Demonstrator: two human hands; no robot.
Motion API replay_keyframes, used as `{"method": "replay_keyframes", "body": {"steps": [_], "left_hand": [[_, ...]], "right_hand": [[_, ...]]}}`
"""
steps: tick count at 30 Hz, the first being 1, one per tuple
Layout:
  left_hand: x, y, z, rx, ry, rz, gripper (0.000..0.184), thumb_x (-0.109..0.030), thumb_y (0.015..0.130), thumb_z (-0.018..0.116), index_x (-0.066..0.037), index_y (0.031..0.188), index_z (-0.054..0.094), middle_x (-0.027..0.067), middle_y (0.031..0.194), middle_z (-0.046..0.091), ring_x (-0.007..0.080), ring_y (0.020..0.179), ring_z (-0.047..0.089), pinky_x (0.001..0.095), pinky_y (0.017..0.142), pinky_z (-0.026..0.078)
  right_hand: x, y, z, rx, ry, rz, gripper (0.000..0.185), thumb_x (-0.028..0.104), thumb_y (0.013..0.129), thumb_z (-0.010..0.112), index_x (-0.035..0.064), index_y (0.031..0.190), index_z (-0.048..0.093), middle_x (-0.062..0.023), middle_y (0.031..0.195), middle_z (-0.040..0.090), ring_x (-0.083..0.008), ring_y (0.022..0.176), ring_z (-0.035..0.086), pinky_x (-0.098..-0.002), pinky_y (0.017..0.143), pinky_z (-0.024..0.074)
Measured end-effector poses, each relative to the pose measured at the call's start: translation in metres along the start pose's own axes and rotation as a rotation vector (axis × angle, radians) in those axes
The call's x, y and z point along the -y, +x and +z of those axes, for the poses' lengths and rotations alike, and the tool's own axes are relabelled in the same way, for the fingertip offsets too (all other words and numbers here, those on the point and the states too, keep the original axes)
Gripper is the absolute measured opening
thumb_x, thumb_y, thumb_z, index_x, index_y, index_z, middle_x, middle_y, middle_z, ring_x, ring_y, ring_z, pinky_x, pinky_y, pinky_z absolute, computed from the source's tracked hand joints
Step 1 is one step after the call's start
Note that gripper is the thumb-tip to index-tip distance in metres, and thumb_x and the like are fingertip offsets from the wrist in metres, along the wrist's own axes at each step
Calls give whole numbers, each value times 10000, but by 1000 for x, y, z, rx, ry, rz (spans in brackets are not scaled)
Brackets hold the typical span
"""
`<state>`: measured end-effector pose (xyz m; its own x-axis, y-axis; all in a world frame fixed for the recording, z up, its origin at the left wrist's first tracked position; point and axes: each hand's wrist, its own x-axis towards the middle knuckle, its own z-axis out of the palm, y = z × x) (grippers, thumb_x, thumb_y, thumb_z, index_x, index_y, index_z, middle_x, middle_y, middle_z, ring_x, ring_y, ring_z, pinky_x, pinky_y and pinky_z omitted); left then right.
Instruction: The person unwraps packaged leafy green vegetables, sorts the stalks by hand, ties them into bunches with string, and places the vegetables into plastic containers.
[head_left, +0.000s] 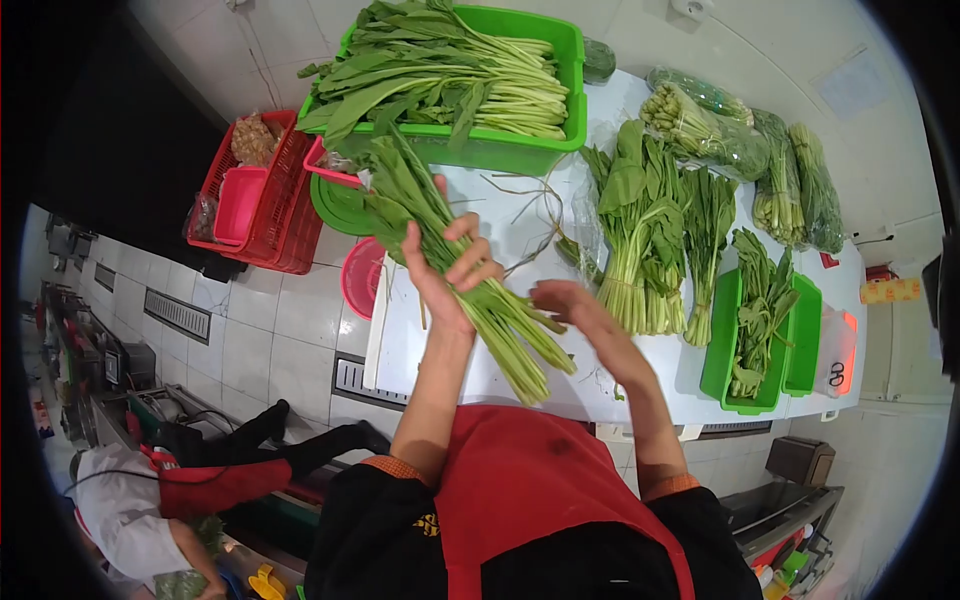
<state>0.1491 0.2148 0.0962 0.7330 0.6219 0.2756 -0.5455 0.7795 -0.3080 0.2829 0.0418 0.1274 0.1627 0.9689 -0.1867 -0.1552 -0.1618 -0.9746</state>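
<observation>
My left hand [445,275] is wrapped round a bunch of leafy greens [505,335], holding it tilted over the table, with leaves up to the left and pale stems down to the right. My right hand [580,310] has its fingers stretched out beside the stem ends and grips nothing; whether the fingertips touch a stem I cannot tell. Behind the held bunch, a large green tub [490,150] is heaped with loose greens [450,75]. To the right of my right hand lie gathered bunches of greens [640,230] on the white table [470,200].
Bagged vegetables [705,130] lie at the back right. Small green bins [740,395], one containing greens, stand near scissors [837,375]. Red crates [300,215] and a pink basket [362,278] are on the left. Another person [130,510] works at lower left.
</observation>
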Motion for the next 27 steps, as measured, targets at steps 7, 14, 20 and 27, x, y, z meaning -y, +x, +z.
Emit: {"method": "replay_keyframes", "body": {"steps": [7,14,20,27], "left_hand": [[25,-7,4,-117,471,82,837,-744,917,404,-69,1410,448,111,1277,561,273,1126,568,464,975,495],[-13,-15,-18,-539,1106,3,865,-765,904,356,-65,1405,432,115,1414,491,282,1241,520,488,1054,435],[-18,-40,-32,-680,717,-52,519,-370,1014,493,-97,1446,404,85,1363,536,218,1173,558,448,1045,406],[-13,-47,-5,-641,1121,-15,459,-253,1000,513,-129,1440,467,77,1330,557,200,1146,581,412,1000,457]], "right_hand": [[-9,23,48,189,-182,93,728,227,745,854,-43,1309,481,-102,1058,655,-215,1001,637,-336,900,504],[7,22,18,-251,-1042,-109,578,206,784,710,52,1288,473,-198,831,689,-379,721,685,-455,666,532],[-14,13,-12,20,-708,148,613,137,805,652,44,1356,398,-173,742,649,-300,594,653,-411,580,516],[-17,-12,-27,100,244,380,639,39,753,582,-15,1372,432,-44,702,493,-129,477,465,-267,456,404]]}}
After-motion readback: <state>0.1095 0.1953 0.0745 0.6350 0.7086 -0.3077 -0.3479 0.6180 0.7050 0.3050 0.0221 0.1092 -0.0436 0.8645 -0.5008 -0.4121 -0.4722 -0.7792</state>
